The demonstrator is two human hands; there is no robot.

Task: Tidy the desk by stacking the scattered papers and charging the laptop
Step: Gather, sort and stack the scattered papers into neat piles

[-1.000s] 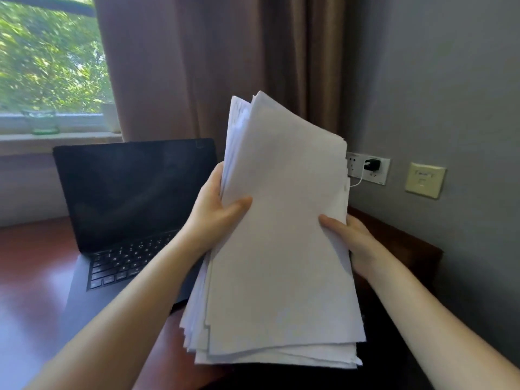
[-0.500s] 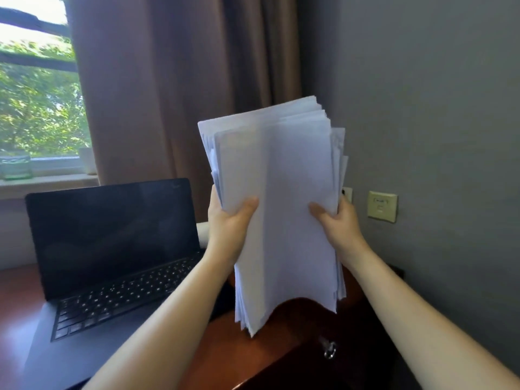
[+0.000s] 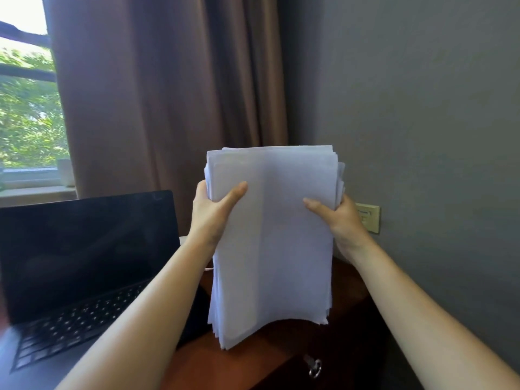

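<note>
I hold a thick stack of white papers (image 3: 271, 237) upright over the right part of the reddish wooden desk (image 3: 202, 364). My left hand (image 3: 211, 215) grips the stack's left edge, thumb on the front sheet. My right hand (image 3: 337, 220) grips the right edge in the same way. The sheets are nearly square with one another, and the lower edge curls just above the desk. To the left stands an open black laptop (image 3: 78, 263) with a dark screen. The wall socket and charger are hidden behind the papers.
A brown curtain (image 3: 157, 94) hangs behind the desk, a window (image 3: 25, 108) at far left. A grey wall on the right carries a yellowish wall plate (image 3: 368, 218). A key (image 3: 313, 367) hangs in the desk's front.
The stack has turned from a fanned, slanted bundle to upright with its edges lined up, and has come lower toward the desk. The view has tilted up and shifted.
</note>
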